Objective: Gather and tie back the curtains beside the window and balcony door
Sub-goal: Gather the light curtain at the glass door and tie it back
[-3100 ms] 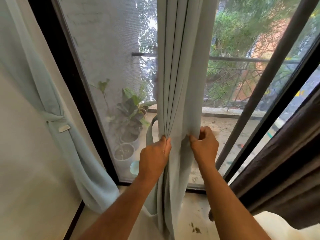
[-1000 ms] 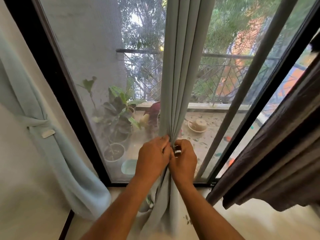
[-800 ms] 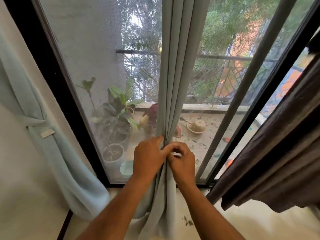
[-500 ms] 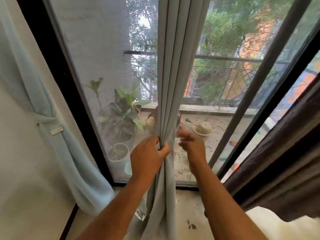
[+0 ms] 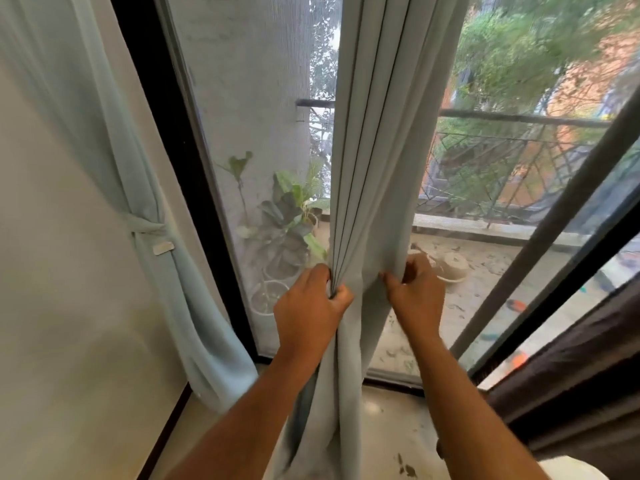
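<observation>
Since half a second ago the right hand (image 5: 414,292) went from hovering loose off to the side to pinching the right edge of the grey-blue curtain (image 5: 375,150), thumb in front and fingers curled behind the cloth, so it's clamped on fabric now. Left hand (image 5: 310,308) hasn't really budged, it's closed tight around the bunched pleats on the curtain's left side, folds squeezed between thumb and fingers. That curtain hangs dead centre in front of the balcony door glass (image 5: 249,98) and pools on the floor between the two forearms. Off to the left against the wall, a pale blue curtain (image 5: 145,188) is already cinched with a tie-back (image 5: 145,227), little tab dangling just under the knot. On the right edge a dark brown curtain (image 5: 585,368) hangs loose, blocking the lower corner of the black door frame (image 5: 568,216). Out on the balcony, through the mesh, a railing (image 5: 519,147) runs across with blurry trees behind it. A few white pots (image 5: 268,299) sit by the glass with leafy plants (image 5: 294,216) in them, partly hidden behind the left hand, and an overturned-looking pot (image 5: 453,266) sits just right of the right hand.
</observation>
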